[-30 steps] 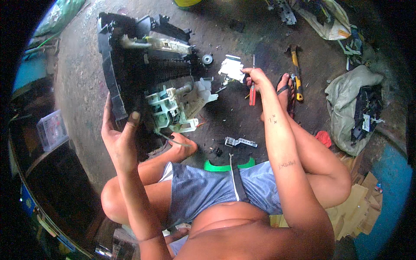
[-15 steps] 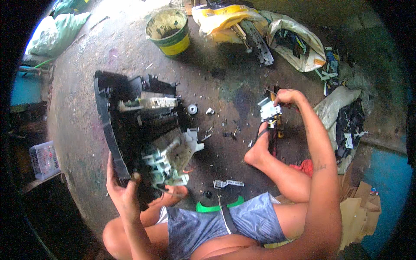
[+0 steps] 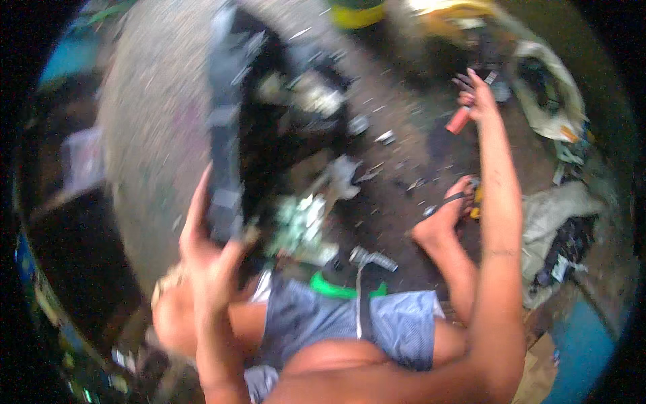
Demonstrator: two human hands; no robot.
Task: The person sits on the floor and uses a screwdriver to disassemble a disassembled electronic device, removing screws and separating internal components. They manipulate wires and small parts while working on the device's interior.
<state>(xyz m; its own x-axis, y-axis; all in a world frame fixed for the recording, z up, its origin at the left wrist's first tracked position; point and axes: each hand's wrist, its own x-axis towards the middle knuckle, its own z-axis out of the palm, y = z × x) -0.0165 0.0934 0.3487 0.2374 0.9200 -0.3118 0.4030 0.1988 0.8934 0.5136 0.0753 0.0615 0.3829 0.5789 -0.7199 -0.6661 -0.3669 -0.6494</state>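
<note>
My left hand (image 3: 210, 266) grips the lower edge of a large black plastic machine housing (image 3: 225, 141), thumb on the inner side and fingers outside. The housing stands tilted on the floor, with pale rollers or bars (image 3: 316, 97) and whitish-green plastic parts (image 3: 299, 225) inside it. My right hand (image 3: 480, 102) is stretched far forward, with a red-handled tool (image 3: 459, 120) held against the palm and some fingers extended. The tool's tip cannot be made out. Just beyond these fingers lies or hangs a blurred light-grey piece (image 3: 499, 87).
Small screws and plastic bits lie scattered around a white roller end (image 3: 358, 124). A silver bracket (image 3: 373, 258) and a green curved piece (image 3: 330, 288) are near my shorts. Sacks of scrap (image 3: 562, 114) stand at right; a yellow-banded bucket (image 3: 358, 15) is at the far edge.
My right hand has reached forward toward the sacks, and the whitish metal part is no longer in it. My left hand still holds the housing. The whole view has shifted and blurred.
</note>
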